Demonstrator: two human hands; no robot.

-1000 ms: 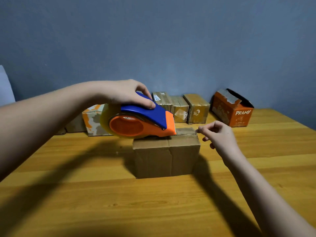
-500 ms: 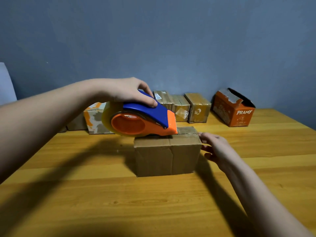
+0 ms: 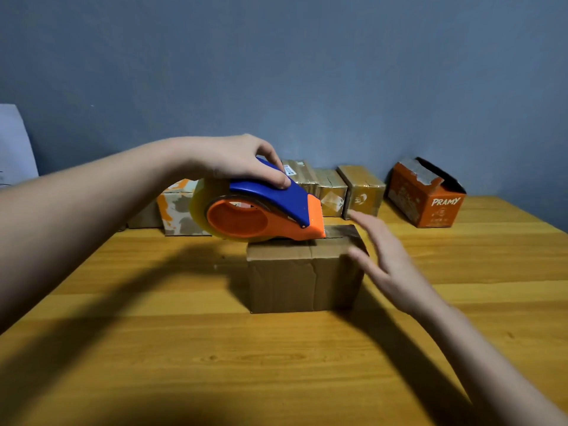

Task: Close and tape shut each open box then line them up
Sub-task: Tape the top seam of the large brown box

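Note:
A plain brown cardboard box point(image 3: 295, 278) stands closed in the middle of the wooden table point(image 3: 276, 364). My left hand point(image 3: 233, 161) grips a blue and orange tape dispenser point(image 3: 261, 213) that rests on the box's top, its blade end pointing right. My right hand point(image 3: 387, 259) is flat with straight fingers against the box's right side and top right corner. A strip of tape shows on the top just past the dispenser's blade.
Along the wall stand a white and orange patterned box point(image 3: 178, 210), three taped brown boxes point(image 3: 332, 189) and an orange box marked PRAMY point(image 3: 427, 195) with its flaps open. A white object point(image 3: 15, 146) is at the far left edge.
My right hand left its hold on the box's right edge and now lies flat with fingers stretched along that side. The dispenser stays on the box's top.

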